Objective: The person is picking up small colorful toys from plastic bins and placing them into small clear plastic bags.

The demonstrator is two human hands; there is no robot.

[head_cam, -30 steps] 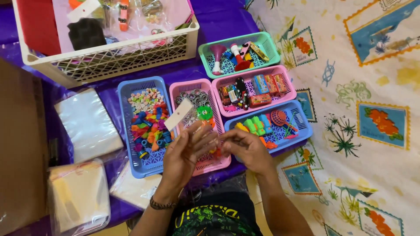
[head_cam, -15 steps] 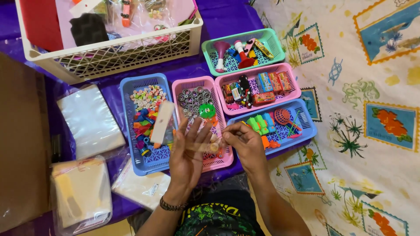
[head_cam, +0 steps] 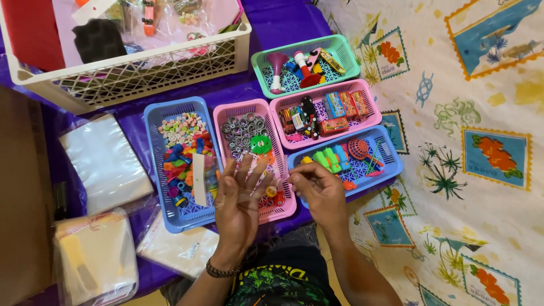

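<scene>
over the blue basket (head_cam: 156, 116) a white paper strip (head_cam: 199, 179) lies just left of the left hand (head_cam: 241, 204), fingers spread, holding nothing; beside it the right hand (head_cam: 317, 190) pinches closed, its contents unclear, near the pink basket (head_cam: 286, 207).

Pink perforated plastic basket (head_cam: 220, 122): rectangular, upright, lying between two blue baskets on the purple cloth. Contents: grey metal rings at the far end, one green round toy (head_cam: 260, 144) mid-basket, small red and yellow pieces at the near end, partly covered by spread fingers.
</scene>
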